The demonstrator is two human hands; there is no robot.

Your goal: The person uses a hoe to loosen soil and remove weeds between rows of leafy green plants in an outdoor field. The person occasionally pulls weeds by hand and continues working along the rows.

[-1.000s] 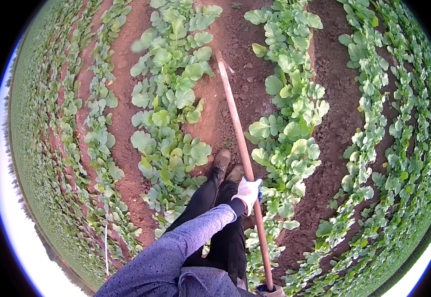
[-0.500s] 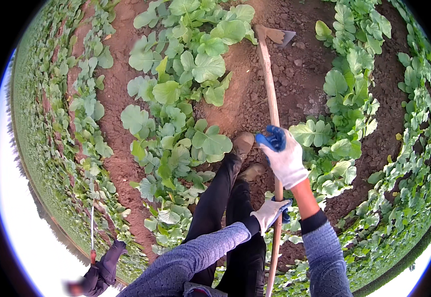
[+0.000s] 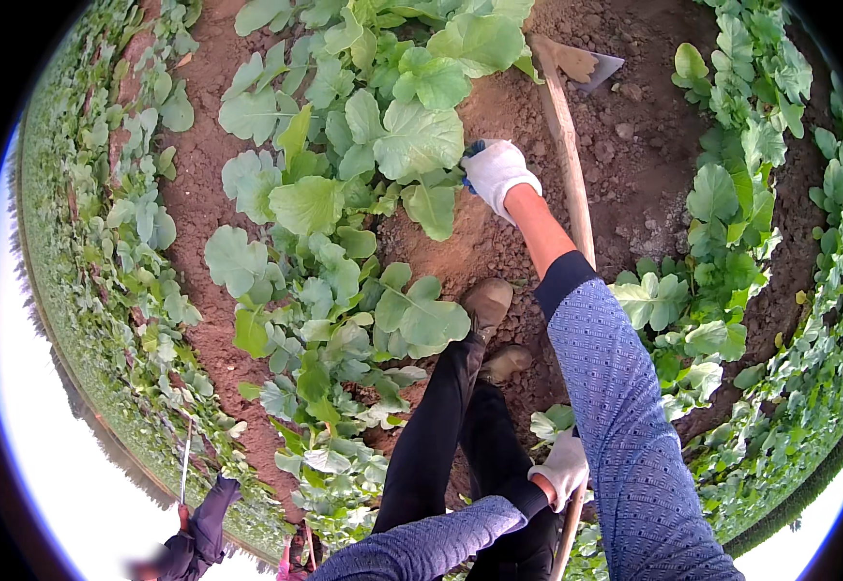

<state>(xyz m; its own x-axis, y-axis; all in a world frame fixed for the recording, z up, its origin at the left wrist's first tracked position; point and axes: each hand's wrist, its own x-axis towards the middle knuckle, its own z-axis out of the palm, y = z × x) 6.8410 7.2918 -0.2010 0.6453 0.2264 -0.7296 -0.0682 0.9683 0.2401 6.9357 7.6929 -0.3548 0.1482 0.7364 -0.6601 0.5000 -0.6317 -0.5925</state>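
Note:
A hoe (image 3: 565,145) lies along the bare soil, its wooden handle running down toward me and its metal blade at the far end. My left hand (image 3: 564,470), in a white glove, is closed around the lower part of the handle. Stretched forward across the handle, my right hand (image 3: 501,176) wears a white glove with blue on the finger side. It is at the edge of the leafy green plants (image 3: 412,136) on the left. Its fingers look curled in, but the back of the hand hides whatever is in them.
My shoes (image 3: 488,305) stand on the soil between two crop rows. Another leafy row (image 3: 717,203) grows to the right, with more rows beyond both sides. At the far lower left a person (image 3: 210,518) in dark clothes holds a long pole (image 3: 186,460).
My right hand has moved forward and left, away from above the handle to the plants. My left hand has shifted down, still on the hoe. The view has shifted slightly.

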